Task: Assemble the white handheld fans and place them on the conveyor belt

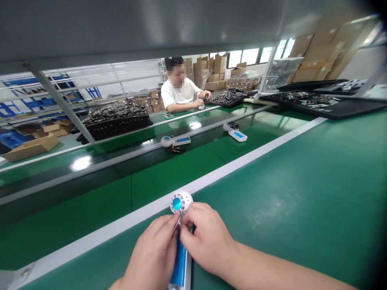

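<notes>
A white handheld fan (181, 200) lies on the green bench in front of me. Its round head has radial vents and a shiny blue centre, and a blue strip (180, 264) fills the opened handle. My left hand (155, 245) is closed along the handle's left side, with fingertips at the neck just below the head. From the right, my right hand (208, 235) pinches at the same neck, thumb and forefinger close together. Small dark and red parts show between the fingers, but what exactly they grip is hidden.
Two similar white fans (237, 135) (175, 141) lie on the green conveyor belt (99, 185) beyond a pale rail (121, 227). Across it a person in a white shirt (181, 96) works. Black trays of small parts (341, 110) (117, 127) stand around. A grey shelf (169, 28) hangs overhead.
</notes>
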Tool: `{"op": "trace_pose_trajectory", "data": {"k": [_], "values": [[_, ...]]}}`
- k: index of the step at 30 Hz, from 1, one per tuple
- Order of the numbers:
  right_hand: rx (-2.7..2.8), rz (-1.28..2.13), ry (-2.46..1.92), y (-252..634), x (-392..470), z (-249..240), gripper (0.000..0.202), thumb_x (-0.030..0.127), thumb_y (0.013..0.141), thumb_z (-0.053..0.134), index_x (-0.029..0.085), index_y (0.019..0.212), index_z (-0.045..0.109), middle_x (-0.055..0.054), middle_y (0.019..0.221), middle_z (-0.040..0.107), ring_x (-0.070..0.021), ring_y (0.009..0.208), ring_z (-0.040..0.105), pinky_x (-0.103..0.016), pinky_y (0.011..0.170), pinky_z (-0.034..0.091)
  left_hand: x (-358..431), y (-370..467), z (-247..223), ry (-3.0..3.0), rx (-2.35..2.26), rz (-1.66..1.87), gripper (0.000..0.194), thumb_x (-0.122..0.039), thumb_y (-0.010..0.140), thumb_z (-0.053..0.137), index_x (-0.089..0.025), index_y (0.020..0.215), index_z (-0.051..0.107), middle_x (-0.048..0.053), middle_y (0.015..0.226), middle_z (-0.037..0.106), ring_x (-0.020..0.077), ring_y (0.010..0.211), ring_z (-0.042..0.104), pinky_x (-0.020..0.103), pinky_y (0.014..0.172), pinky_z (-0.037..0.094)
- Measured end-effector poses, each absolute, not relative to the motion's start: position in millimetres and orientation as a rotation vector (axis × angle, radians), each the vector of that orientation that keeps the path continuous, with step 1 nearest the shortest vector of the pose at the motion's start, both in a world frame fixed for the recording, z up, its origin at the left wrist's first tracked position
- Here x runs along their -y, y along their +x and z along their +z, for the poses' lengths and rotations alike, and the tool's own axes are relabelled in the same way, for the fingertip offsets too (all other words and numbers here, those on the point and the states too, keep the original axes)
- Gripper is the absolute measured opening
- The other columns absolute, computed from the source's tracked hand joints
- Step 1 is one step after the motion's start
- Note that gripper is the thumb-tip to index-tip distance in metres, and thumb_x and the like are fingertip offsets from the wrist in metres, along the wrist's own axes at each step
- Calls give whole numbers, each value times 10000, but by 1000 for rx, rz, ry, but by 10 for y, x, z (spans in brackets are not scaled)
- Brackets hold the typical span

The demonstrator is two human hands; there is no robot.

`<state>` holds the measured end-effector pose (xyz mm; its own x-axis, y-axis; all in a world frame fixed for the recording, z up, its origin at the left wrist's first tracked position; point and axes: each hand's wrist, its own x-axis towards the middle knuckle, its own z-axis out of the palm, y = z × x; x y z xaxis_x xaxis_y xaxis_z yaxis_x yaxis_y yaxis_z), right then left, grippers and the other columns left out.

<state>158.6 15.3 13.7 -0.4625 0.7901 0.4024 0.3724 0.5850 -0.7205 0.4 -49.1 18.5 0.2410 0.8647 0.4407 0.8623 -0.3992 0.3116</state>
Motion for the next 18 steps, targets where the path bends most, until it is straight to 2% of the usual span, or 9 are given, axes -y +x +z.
{"op": "trace_pose_trajectory", "data": {"k": [6, 12, 14, 16, 17, 18], "values": [[2142, 517, -750, 1608, -129, 107, 163, 133, 830, 457, 191, 679, 472, -11, 706, 560, -163, 712, 517, -330, 749, 388, 509, -2, 182, 2551, -1649, 922, 486, -75, 933, 427, -216, 1397, 473, 88, 980, 670, 182, 831, 661, 305, 726, 607], [2196, 453, -743, 1568, -167, 89, 189, 137, 854, 429, 186, 725, 558, -41, 748, 625, -192, 747, 565, -368, 782, 420, 500, -26, 132, 2493, -1589, 959, 516, -59, 903, 445, -204, 1395, 505, 117, 989, 679, 222, 846, 642, 376, 740, 590], [2200, 506, -768, 1587, -165, 55, 218, 153, 865, 425, 199, 738, 596, -54, 771, 655, -212, 773, 603, -391, 802, 451, 515, 56, 150, 2268, -1620, 977, 467, -75, 888, 460, -193, 1322, 586, 123, 1034, 686, 233, 912, 646, 398, 820, 569], [2205, 580, -823, 1632, -181, -11, 244, 195, 884, 435, 241, 791, 656, -64, 829, 690, -233, 808, 645, -399, 782, 497, 466, 123, 180, 1874, -1719, 986, 404, -77, 842, 517, -191, 1196, 673, 100, 1072, 697, 218, 974, 655, 360, 900, 539], [2199, 615, -842, 1651, -218, -57, 209, 261, 888, 484, 283, 826, 683, -65, 873, 702, -247, 846, 663, -402, 787, 519, 394, 99, 201, 1577, -1829, 992, 400, -59, 792, 573, -196, 1147, 693, 72, 1047, 713, 196, 957, 668, 309, 893, 538], [2170, 626, -863, 1658, -275, -107, 152, 330, 871, 551, 333, 854, 701, -67, 881, 707, -261, 849, 679, -406, 769, 539, 298, 12, 236, 1454, -1941, 997, 442, -51, 751, 610, -179, 1169, 673, 64, 1008, 731, 185, 895, 693, 271, 810, 560]]}}
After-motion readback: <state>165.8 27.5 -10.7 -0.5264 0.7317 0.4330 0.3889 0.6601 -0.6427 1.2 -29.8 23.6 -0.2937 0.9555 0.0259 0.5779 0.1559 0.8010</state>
